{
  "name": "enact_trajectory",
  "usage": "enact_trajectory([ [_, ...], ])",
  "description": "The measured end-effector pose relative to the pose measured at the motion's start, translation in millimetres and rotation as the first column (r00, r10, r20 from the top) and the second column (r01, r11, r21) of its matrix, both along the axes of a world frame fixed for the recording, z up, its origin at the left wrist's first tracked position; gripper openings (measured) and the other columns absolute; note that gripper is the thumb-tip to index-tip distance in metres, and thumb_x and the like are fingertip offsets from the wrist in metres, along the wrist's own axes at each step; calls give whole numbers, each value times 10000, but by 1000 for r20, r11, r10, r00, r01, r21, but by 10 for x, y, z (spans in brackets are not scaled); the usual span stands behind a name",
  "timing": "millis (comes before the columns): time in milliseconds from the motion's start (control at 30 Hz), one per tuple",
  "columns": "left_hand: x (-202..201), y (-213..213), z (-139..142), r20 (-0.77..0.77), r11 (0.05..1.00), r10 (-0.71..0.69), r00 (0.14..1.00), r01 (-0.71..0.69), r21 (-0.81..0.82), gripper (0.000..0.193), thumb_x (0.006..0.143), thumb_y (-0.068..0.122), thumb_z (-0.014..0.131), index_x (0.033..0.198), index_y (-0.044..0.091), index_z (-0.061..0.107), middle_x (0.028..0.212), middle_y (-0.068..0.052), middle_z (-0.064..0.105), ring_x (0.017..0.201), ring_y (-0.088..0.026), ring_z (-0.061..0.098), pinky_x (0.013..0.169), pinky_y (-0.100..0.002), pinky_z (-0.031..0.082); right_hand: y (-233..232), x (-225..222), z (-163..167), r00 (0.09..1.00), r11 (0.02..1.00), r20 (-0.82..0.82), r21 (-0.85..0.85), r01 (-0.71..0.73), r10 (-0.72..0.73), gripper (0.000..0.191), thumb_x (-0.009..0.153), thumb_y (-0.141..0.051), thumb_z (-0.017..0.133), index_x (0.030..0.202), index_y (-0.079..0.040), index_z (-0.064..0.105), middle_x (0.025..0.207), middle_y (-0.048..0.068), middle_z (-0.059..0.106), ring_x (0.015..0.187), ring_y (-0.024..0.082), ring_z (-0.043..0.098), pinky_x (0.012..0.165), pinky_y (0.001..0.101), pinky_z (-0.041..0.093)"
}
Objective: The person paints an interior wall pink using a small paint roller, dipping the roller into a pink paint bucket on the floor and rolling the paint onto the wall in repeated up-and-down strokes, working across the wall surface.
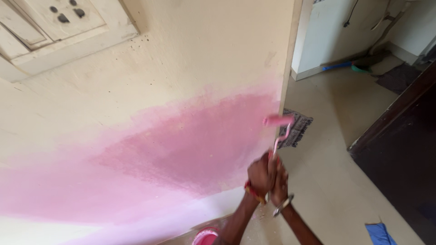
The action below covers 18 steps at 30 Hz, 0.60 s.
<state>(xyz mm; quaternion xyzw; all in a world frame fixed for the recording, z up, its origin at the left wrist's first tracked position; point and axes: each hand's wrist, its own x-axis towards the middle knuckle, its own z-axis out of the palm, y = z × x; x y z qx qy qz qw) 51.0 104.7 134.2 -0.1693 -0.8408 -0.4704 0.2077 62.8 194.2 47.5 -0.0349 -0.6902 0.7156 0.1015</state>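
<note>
Both hands are wrapped together around the handle of a small paint roller (pixel 278 121): the left hand (pixel 260 174), with a red band at the wrist, and the right hand (pixel 279 181), with a metal bangle, each hold a closed grip on it, one overlapping the other. The roller's pink sleeve sits at the outer corner of the wall (pixel 159 68), at the right end of a broad pink painted patch (pixel 181 149) that fades to bare cream plaster above and to a paler band below. To work this edge well, the sleeve should stay flat against the plaster with light, even pressure, running parallel to the corner so paint does not wrap round it or drip onto the floor (pixel 327 181). Overlapping strokes into the wet pink would probably soften the uneven upper border. A pink paint container (pixel 205 236) sits low at the base of the wall, just beside the arms. A switch plate (pixel 59 27) is set high on the wall, a small grey mat (pixel 297 127) lies past the corner, and a blue cloth (pixel 379 233) lies on the floor.
</note>
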Motion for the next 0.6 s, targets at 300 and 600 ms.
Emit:
enact_trajectory([
  [300, 70, 247, -406, 179, 994, 2, 984, -21, 104, 434, 1044, 351, 392, 1117, 15, 655, 738, -225, 687, 673, -448, 662, 610, -533, 504, 184, 108, -150, 993, 998, 100, -13, -63, 64, 703, 1067, -523, 262, 1546, -28, 399, 1409, 220, 557, 1296, 320, 556, 1041, 426, 463],
  [600, 499, 57, -1194, 314, 980, 65, 947, -121, 160, 462, 1089, 356, 392, 1060, 10, 697, 783, -230, 705, 722, -453, 655, 619, -525, 499, 10, 583, -517, 934, 987, 329, -118, -106, 140, 690, 1072, -510, 265, 1551, -30, 389, 1455, 202, 545, 1334, 305, 541, 1075, 413, 450],
])
